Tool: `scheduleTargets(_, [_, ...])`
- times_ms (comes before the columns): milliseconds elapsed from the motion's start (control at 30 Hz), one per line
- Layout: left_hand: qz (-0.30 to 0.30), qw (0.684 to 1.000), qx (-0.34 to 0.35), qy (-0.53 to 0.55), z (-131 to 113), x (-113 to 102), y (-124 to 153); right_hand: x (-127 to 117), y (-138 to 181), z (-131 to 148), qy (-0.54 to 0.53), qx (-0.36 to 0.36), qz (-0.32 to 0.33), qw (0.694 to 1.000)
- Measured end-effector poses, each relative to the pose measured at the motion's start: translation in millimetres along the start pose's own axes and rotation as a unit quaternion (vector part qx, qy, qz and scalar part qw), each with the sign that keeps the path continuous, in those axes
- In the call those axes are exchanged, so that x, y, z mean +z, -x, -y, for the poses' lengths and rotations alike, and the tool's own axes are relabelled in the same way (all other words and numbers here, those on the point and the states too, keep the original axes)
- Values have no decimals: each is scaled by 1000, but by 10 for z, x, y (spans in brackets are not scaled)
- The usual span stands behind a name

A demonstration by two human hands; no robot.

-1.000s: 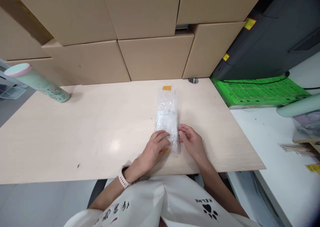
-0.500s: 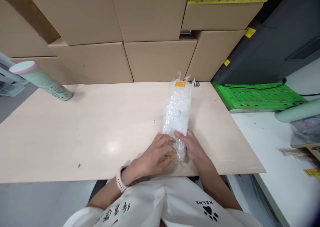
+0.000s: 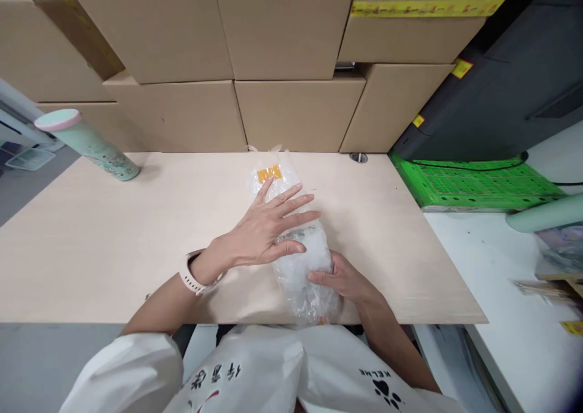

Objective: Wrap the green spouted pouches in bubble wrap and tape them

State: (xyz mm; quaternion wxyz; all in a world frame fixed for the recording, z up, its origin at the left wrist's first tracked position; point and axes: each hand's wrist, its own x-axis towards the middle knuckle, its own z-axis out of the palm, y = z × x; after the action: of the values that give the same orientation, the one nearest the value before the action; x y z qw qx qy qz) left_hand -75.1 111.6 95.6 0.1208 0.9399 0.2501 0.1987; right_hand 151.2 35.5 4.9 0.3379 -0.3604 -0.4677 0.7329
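A clear bubble-wrap package [image 3: 303, 279] lies slantwise on the table, its lower end near the front edge. Orange tape [image 3: 269, 174] marks its far end, and a whitish item shows faintly through the plastic. My left hand [image 3: 273, 225] is spread flat over the middle of the package, fingers apart and pointing right. At the right side of the lower half, my right hand [image 3: 344, 276] grips the package, thumb on top and the other fingers mostly hidden beneath or behind it.
Cardboard boxes [image 3: 296, 115] stand stacked along the table's back edge. A mint-green tumbler [image 3: 100, 149] with a pink-rimmed lid stands at the far left. On the right are a green plastic crate [image 3: 473, 182], a dark grey case [image 3: 496, 85] and a white side surface [image 3: 473, 249].
The package's far end has swung left and its near end has come closer to me. My left hand has moved up the package, and its curled fingers have spread.
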Motion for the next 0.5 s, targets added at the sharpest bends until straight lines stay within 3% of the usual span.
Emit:
scheduleTargets(100, [-1, 977, -54, 207, -3, 80, 67, -8, 9, -5, 0, -6, -4, 1000])
scheduleTargets(267, [-49, 847, -121, 516, -93, 305, 194, 6, 32, -13, 12, -9, -52, 999])
scheduleTargets(367, [-88, 793, -148, 584, -120, 449, 245, 28, 19, -3, -7, -30, -68, 997])
scheduleTargets(500, [-107, 786, -171, 584, -126, 586, 274, 47, -22, 9, -46, -66, -86, 993])
